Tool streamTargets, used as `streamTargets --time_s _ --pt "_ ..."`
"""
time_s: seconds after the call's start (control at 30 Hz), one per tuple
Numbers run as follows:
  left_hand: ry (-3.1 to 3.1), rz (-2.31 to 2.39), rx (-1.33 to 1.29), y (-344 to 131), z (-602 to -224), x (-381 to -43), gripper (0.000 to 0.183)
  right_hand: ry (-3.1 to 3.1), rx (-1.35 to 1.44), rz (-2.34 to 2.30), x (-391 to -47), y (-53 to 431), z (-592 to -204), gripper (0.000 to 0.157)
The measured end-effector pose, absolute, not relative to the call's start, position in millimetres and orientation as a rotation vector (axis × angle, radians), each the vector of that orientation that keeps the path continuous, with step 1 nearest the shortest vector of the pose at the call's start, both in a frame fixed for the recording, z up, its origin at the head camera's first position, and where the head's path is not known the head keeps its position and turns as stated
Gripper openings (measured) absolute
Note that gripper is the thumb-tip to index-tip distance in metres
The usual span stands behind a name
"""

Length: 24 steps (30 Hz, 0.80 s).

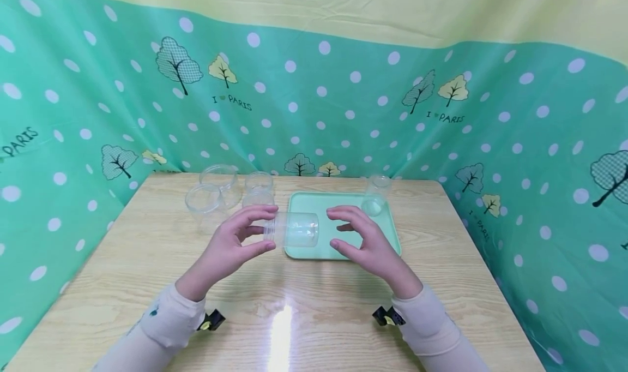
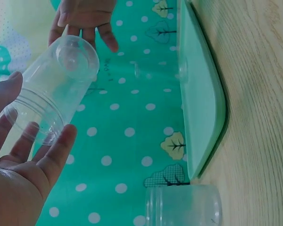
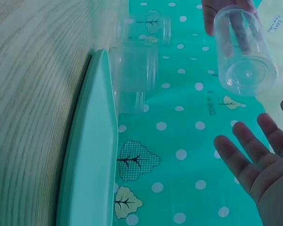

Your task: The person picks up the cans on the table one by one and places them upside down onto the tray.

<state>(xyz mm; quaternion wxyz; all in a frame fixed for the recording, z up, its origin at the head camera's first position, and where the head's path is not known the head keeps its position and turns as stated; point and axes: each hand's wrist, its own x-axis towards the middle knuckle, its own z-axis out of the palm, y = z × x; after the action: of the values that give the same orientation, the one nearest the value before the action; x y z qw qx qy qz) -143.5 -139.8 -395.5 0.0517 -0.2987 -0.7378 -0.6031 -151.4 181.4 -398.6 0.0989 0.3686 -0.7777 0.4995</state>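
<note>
My left hand (image 1: 228, 249) grips a clear plastic jar (image 1: 300, 230) around its ridged mouth end, thumb nearest me and fingers on the far side. The jar lies sideways in the air over the left part of a pale green tray (image 1: 326, 202), its round base pointing right. Facing that base, my right hand (image 1: 368, 245) has its fingers spread and gently bent, with a gap between them and the jar. In the right wrist view the jar's base (image 3: 247, 75) shows beyond the right fingertips (image 3: 224, 141).
A narrow clear jar (image 1: 375, 200) stands at the tray's back right corner. Several clear jars, among them a wide one (image 1: 203, 203) and a smaller one (image 1: 259, 182), stand left of the tray on the wooden table (image 1: 245, 328). A green dotted curtain (image 1: 324, 105) encloses the back and sides.
</note>
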Motion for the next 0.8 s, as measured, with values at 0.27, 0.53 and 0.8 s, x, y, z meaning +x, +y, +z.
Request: streamTargets --time_s 0.27,0.53,0.8 --pt "-2.209 -1.938 -0.878 -132 -400 -142 0.051 -2.246 1.141 1.550 -157 181 -409 0.056" --pt "-2.180 -1.984 -0.878 -127 -403 -139 0.049 -2.209 1.161 1.697 -155 174 -410 0.064" --pt "-2.142 -2.027 -0.913 -125 -405 -138 0.050 -2.217 1.162 1.766 -154 171 -412 0.061"
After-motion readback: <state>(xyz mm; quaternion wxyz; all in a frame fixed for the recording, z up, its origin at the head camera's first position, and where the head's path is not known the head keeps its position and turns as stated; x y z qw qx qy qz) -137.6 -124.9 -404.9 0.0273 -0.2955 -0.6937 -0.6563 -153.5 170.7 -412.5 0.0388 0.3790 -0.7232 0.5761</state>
